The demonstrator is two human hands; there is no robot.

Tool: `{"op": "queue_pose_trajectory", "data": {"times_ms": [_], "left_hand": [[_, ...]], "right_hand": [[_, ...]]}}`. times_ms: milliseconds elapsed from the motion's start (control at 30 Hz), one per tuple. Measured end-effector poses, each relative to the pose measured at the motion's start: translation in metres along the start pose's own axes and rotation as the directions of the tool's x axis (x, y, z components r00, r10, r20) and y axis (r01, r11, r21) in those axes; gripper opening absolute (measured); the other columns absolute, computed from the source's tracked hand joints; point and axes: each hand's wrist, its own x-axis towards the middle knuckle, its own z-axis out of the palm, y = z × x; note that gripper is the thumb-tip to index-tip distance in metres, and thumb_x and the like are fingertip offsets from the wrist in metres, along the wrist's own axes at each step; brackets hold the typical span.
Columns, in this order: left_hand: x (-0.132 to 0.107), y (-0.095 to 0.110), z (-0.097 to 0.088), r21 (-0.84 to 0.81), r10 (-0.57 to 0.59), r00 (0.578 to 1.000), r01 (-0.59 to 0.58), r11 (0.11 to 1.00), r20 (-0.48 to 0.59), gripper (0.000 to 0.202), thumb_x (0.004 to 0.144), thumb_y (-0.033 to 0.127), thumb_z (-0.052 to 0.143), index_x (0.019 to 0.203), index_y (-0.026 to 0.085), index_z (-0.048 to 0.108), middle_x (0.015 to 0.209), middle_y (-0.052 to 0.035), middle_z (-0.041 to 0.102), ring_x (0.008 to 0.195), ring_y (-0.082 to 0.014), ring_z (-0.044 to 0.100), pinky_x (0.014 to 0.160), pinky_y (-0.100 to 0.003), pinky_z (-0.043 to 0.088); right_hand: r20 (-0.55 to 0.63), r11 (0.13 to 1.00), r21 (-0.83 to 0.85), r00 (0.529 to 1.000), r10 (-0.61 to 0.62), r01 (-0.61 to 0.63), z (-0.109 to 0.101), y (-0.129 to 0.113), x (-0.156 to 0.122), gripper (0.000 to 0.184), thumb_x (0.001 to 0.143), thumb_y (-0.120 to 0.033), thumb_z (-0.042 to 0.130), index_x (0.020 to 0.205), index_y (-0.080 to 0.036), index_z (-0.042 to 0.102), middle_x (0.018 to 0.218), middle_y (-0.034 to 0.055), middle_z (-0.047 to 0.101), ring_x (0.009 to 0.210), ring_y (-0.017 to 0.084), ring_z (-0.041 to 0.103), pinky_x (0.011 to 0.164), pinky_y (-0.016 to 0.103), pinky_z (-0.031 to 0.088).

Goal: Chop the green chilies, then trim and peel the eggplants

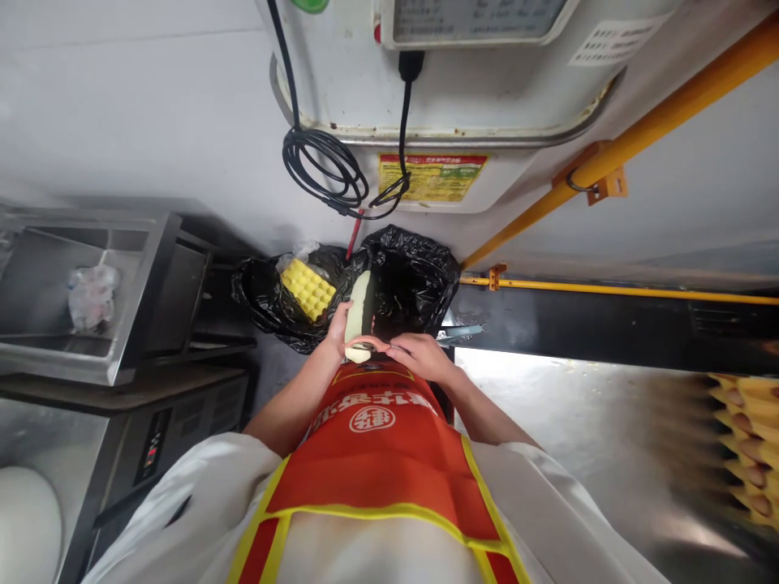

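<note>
My left hand is closed round a long vegetable from its left side. Most of it is bare, pale greenish flesh; a dark strip of skin shows along its right side. An orange-pink peeler lies across the lower part of the vegetable. My right hand grips the peeler's handle end. Just beyond the hands stands a bin lined with a black bag, under the vegetable's far end. Its inside is too dark to make out.
A second black-bagged bin holds a yellow egg tray. To the left is a steel sink with a plastic bag in it. Black cables hang ahead. A yellow pipe runs right. Eggs in trays stand on the right steel counter.
</note>
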Motion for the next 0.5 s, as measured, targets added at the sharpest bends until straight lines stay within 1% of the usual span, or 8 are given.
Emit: {"op": "queue_pose_trajectory", "data": {"times_ms": [67, 133, 200, 267, 333, 367, 433, 500], "left_hand": [[-0.002, 0.0, 0.001, -0.008, -0.011, 1.0, 0.011, 1.0, -0.006, 0.048, 0.093, 0.044, 0.037, 0.086, 0.008, 0.068, 0.067, -0.0124, 0.069, 0.054, -0.0199, 0.063, 0.054, -0.03, 0.05], [-0.005, -0.001, 0.003, -0.016, -0.042, 0.999, 0.043, 0.999, 0.011, 0.05, 0.092, 0.047, 0.037, 0.086, 0.008, 0.069, 0.065, -0.0122, 0.069, 0.052, -0.0206, 0.062, 0.053, -0.031, 0.05], [-0.009, -0.004, 0.004, -0.004, -0.073, 0.995, 0.073, 0.997, 0.063, 0.052, 0.09, 0.051, 0.039, 0.086, 0.009, 0.069, 0.063, -0.0114, 0.068, 0.051, -0.0212, 0.061, 0.052, -0.031, 0.049], [-0.014, -0.011, 0.005, 0.007, -0.051, 0.993, 0.05, 0.999, 0.105, 0.048, 0.088, 0.05, 0.044, 0.091, 0.01, 0.07, 0.064, -0.0102, 0.069, 0.051, -0.0205, 0.061, 0.052, -0.03, 0.049], [-0.018, -0.017, 0.005, -0.003, -0.018, 0.994, 0.018, 1.0, 0.105, 0.044, 0.087, 0.048, 0.047, 0.096, 0.011, 0.07, 0.068, -0.0101, 0.071, 0.053, -0.0197, 0.062, 0.051, -0.029, 0.049], [-0.021, -0.021, 0.004, -0.011, -0.02, 0.995, 0.021, 1.0, 0.095, 0.044, 0.087, 0.048, 0.048, 0.098, 0.011, 0.07, 0.07, -0.0107, 0.072, 0.055, -0.0196, 0.063, 0.052, -0.029, 0.05], [-0.026, -0.025, 0.0, -0.015, -0.065, 0.994, 0.067, 0.998, 0.082, 0.047, 0.088, 0.05, 0.047, 0.1, 0.011, 0.07, 0.072, -0.0121, 0.072, 0.056, -0.0202, 0.064, 0.052, -0.029, 0.051], [-0.031, -0.028, -0.006, 0.001, -0.118, 0.99, 0.118, 0.993, 0.083, 0.05, 0.088, 0.052, 0.047, 0.103, 0.01, 0.069, 0.071, -0.0118, 0.072, 0.055, -0.0203, 0.064, 0.05, -0.029, 0.051]], "right_hand": [[-0.006, 0.999, 0.03, 1.0, 0.014, -0.014, 0.004, 0.002, 0.002, 0.049, 0.107, -0.053, 0.037, 0.093, -0.021, 0.071, 0.085, 0.0054, 0.07, 0.078, 0.018, 0.063, 0.072, 0.028, 0.041], [-0.018, 0.997, 0.06, 0.999, 0.048, -0.047, 0.01, 0.008, 0.005, 0.047, 0.107, -0.051, 0.038, 0.093, -0.021, 0.071, 0.086, 0.0049, 0.071, 0.077, 0.017, 0.063, 0.071, 0.027, 0.04], [-0.06, 0.993, 0.062, 0.992, 0.107, -0.103, 0.015, 0.018, 0.01, 0.047, 0.107, -0.051, 0.039, 0.093, -0.021, 0.071, 0.085, 0.0044, 0.071, 0.075, 0.016, 0.063, 0.069, 0.026, 0.039], [-0.117, 0.985, 0.032, 0.978, 0.172, -0.17, 0.018, 0.033, 0.02, 0.047, 0.106, -0.051, 0.039, 0.09, -0.02, 0.071, 0.082, 0.0043, 0.07, 0.074, 0.017, 0.062, 0.069, 0.026, 0.039], [-0.161, 0.964, 0.013, 0.951, 0.265, -0.266, 0.018, 0.05, 0.034, 0.047, 0.105, -0.051, 0.041, 0.086, -0.02, 0.07, 0.08, 0.0043, 0.069, 0.073, 0.017, 0.062, 0.069, 0.026, 0.038], [-0.173, 0.945, 0.022, 0.93, 0.324, -0.325, 0.017, 0.059, 0.043, 0.045, 0.105, -0.05, 0.043, 0.084, -0.02, 0.07, 0.079, 0.0041, 0.069, 0.074, 0.018, 0.062, 0.069, 0.026, 0.037], [-0.189, 0.899, 0.067, 0.879, 0.438, -0.433, 0.013, 0.077, 0.062, 0.042, 0.103, -0.049, 0.048, 0.081, -0.021, 0.069, 0.079, 0.0036, 0.069, 0.076, 0.018, 0.062, 0.07, 0.026, 0.037], [-0.193, 0.855, 0.116, 0.832, 0.519, -0.506, 0.007, 0.095, 0.081, 0.039, 0.101, -0.048, 0.052, 0.077, -0.021, 0.067, 0.079, 0.0037, 0.069, 0.078, 0.019, 0.062, 0.072, 0.026, 0.038]]}}
